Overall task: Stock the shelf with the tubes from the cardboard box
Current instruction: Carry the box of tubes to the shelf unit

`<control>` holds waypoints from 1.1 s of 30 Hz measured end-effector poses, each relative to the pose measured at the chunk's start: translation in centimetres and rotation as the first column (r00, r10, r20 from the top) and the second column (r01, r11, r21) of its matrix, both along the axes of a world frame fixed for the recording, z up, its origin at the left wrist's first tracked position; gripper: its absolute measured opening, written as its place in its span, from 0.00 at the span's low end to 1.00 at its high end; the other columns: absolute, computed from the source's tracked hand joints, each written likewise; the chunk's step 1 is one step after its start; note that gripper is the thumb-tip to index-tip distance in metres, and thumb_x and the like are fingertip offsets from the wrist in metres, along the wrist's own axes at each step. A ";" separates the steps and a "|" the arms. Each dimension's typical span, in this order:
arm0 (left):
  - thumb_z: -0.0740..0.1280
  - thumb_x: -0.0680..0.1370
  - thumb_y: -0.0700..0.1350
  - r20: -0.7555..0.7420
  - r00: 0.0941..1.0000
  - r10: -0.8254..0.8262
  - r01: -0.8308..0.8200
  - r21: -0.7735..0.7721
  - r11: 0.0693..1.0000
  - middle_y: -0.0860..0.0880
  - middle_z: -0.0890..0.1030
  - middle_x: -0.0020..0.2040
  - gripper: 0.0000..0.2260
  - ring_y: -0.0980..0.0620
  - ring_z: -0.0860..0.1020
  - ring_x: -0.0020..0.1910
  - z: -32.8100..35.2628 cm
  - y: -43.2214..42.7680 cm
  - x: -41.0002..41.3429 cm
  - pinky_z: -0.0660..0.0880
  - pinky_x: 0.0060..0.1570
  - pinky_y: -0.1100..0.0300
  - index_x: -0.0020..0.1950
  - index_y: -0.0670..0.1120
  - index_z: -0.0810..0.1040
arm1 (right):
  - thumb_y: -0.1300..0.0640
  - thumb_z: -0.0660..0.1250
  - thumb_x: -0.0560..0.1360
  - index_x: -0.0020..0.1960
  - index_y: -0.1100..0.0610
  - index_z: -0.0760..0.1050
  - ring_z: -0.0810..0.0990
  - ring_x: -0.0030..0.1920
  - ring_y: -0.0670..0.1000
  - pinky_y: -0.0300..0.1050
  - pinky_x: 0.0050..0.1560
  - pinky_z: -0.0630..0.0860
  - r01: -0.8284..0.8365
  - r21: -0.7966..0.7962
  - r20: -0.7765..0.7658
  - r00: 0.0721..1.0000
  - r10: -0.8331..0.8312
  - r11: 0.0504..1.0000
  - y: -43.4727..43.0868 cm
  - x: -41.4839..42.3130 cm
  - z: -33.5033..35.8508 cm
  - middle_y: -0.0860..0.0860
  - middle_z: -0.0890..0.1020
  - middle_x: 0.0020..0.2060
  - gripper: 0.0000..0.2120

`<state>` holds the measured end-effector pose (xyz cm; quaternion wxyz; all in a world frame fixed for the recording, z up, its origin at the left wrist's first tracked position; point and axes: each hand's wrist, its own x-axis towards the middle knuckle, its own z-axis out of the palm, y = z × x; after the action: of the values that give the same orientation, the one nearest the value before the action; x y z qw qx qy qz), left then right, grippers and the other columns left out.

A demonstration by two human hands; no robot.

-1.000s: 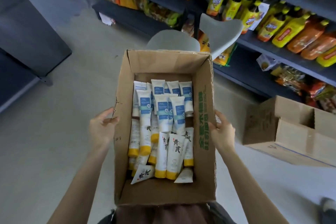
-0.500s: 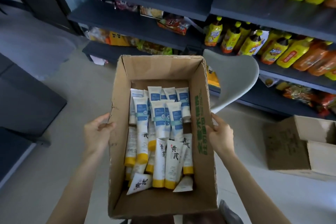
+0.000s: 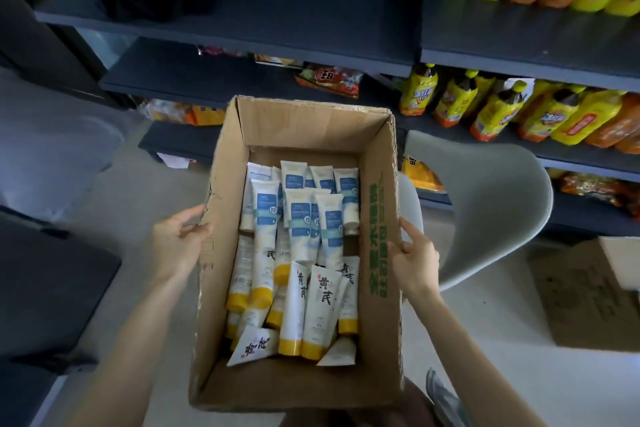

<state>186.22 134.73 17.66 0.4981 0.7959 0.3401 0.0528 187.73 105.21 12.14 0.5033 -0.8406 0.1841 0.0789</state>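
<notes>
Closest to us, the cardboard box (image 3: 377, 340) sits between our two hands, its top open. Our left hand (image 3: 178, 244) presses against the box's left wall, thumb near the rim, fingers laid fairly straight rather than curled. Our right hand (image 3: 414, 262) presses the right wall the same way, index finger stretched beside the green printing. Inside the box lie the tubes (image 3: 299, 253), piled loosely on one another: white with yellow caps nearer us, white with blue labels farther in. Just beyond the box on the right stands a grey chair (image 3: 485, 204), and a second cardboard box (image 3: 588, 305) rests on the floor to its right. Farther off is the dark shelf (image 3: 294, 42), carrying snack packets (image 3: 329, 78) and rows of yellow and orange bottles (image 3: 498, 114).
</notes>
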 end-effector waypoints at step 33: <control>0.69 0.74 0.35 -0.221 0.419 -0.880 0.899 -0.034 0.437 0.44 0.83 0.50 0.19 0.51 0.79 0.45 -6.3 -3.7 37.2 0.72 0.51 0.61 0.64 0.43 0.76 | 0.63 0.61 0.76 0.66 0.44 0.73 0.83 0.41 0.60 0.56 0.45 0.82 0.942 0.064 -0.172 0.335 -0.926 0.329 12.4 9.6 -6.6 0.47 0.84 0.35 0.23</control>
<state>223.44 131.06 11.40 0.3761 0.8771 -0.0854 -0.2862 197.29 117.56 5.55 0.5092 -0.5355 0.6526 -0.1673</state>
